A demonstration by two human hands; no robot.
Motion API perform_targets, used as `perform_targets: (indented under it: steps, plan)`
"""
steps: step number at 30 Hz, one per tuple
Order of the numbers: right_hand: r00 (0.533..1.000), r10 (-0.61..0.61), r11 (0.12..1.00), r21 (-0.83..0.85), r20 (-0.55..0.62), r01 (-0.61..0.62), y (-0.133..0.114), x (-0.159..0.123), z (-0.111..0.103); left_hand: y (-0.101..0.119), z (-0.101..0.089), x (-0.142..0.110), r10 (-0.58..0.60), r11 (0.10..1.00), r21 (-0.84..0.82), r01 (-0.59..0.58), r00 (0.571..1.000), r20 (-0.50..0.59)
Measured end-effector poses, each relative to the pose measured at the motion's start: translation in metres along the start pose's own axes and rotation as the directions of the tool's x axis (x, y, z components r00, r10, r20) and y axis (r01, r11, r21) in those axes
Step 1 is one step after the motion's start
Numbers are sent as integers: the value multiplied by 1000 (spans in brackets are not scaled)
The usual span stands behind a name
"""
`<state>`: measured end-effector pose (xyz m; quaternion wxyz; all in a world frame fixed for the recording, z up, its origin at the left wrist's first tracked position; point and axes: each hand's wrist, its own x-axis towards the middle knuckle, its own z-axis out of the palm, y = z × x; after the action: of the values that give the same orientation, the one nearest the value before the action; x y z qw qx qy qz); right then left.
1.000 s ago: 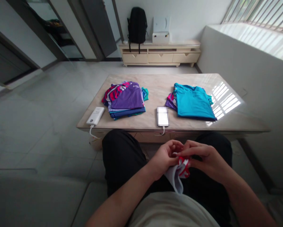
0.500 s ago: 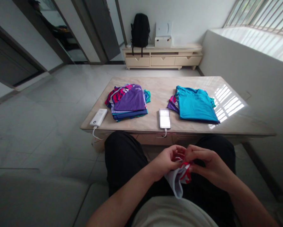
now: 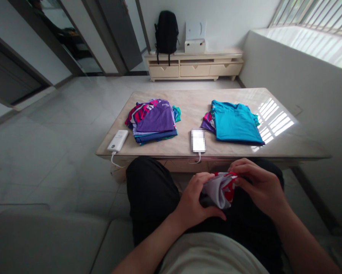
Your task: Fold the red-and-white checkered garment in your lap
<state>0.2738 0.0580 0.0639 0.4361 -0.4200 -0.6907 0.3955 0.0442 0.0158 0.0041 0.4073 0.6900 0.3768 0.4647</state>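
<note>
Both hands pinch a small red-and-white garment (image 3: 220,186) above the lap. The left hand (image 3: 195,199) grips its lower edge and the right hand (image 3: 255,182) its top, near the marble table (image 3: 188,150).

Pale tiled floor (image 3: 59,125), white walls; a cream low cabinet (image 3: 193,68) at top centre, barred window (image 3: 316,15) upper right casting light on the bench (image 3: 188,110).

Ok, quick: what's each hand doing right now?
Left hand: closed on the cloth, gripping its near side.
Right hand: fingers pinching the cloth's top edge.
</note>
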Motion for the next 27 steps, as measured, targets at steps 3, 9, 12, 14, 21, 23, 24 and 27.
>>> perform_targets:
  steps: [3, 9, 12, 14, 21, 23, 24, 27]
  plan:
    - [999, 8, 1000, 20, -41, -7, 0, 0, 2, -3, 8, 3, 20, 997, 73, -19, 1000, -12]
    - [997, 31, 999, 23, -67, -30, 2, -5, -3, 4, 7, 13, -68, 995, 67, 76, 991, -112]
    - [995, 18, 997, -79, -96, -26, 3, -6, -8, 7, 0, 16, -104, 992, 61, 113, 985, -136]
    - [993, 17, 983, -181, -119, -38, 5, -6, -10, 7, -2, 16, -105, 991, 61, 117, 981, -163]
    - [987, 121, 938, -314, -104, -148, 11, -6, -8, 0, -1, 13, 4, 990, 140, 22, 984, -178]
    - [987, 121, 933, -328, -101, -148, 12, -7, -8, -3, -3, 11, 19, 982, 187, 17, 982, -189]
    - [987, 123, 931, -333, -102, -150, 13, -7, -7, -4, -4, 10, 25, 978, 206, 16, 981, -193]
    - [986, 137, 936, -313, -98, -162, 18, -9, -7, -9, -5, 7, 50, 972, 236, 1, 976, -212]
